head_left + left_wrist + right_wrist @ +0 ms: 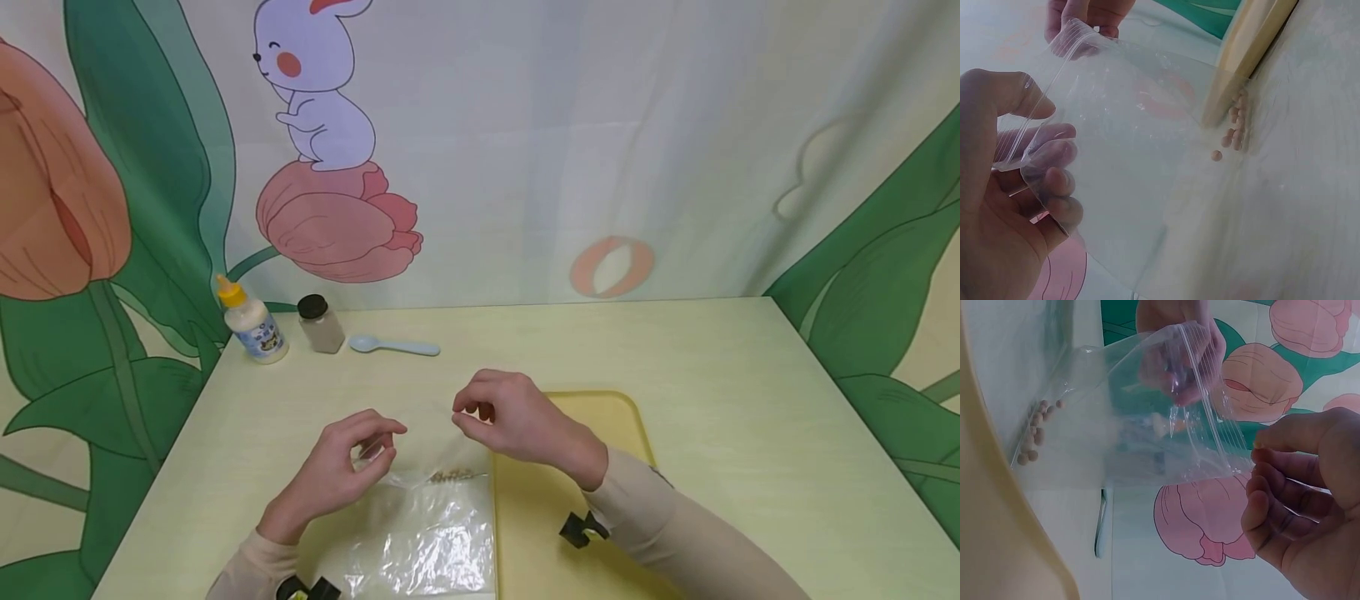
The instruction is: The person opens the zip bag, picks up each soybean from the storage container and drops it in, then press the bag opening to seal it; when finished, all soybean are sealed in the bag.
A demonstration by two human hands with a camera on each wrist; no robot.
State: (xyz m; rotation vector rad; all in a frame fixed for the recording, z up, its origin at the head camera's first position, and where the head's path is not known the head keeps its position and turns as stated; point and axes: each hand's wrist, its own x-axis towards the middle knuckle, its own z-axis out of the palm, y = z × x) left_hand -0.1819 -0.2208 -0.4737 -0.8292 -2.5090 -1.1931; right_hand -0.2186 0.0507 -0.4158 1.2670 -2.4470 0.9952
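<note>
A clear zip-lock bag [1129, 169] is held upright with its zip mouth at the top. Several small tan round beads [1236, 128] lie along its bottom edge, also visible in the right wrist view as beads [1036, 431]. My left hand [348, 462] grips one side of the mouth, thumb on the near side and curled fingers seen through the film. At the opposite corner, my right hand [517, 421] pinches the zip edge between thumb and forefinger. The bag's bottom is low over the table, beside the yellow tray [525, 517]; contact cannot be told.
Shiny clear plastic [427, 542] lies flat on the table left of the tray. Toward the back stand a white bottle [258, 332] with a yellow nozzle and a black-lidded jar [322, 327]. A pale blue spoon [397, 346] lies beside them. A printed curtain [510, 150] hangs behind.
</note>
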